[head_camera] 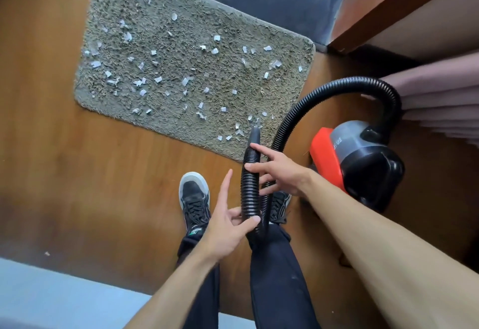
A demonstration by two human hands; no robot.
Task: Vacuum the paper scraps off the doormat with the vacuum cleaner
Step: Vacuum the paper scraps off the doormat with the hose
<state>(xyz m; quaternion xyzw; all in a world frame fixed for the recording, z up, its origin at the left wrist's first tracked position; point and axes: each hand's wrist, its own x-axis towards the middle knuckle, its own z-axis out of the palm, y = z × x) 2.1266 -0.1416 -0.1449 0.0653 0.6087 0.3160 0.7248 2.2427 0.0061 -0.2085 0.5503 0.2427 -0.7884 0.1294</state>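
Wood floor (pixel 51 147); pink curtain (pixel 440 100) at right — black sneaker (pixel 194 199) below, pale blue surface (pixel 39 289) bottom-left.

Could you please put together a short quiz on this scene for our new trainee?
1. True or false: paper scraps lie scattered over the doormat.
2. Where does the vacuum cleaner stand? A: on the doormat. B: on the wooden floor, to the right of the doormat. C: on a chair.
3. Fill in: the left hand and the right hand both hold the black ribbed ____.

Key: 1 true. 2 B. 3 hose.
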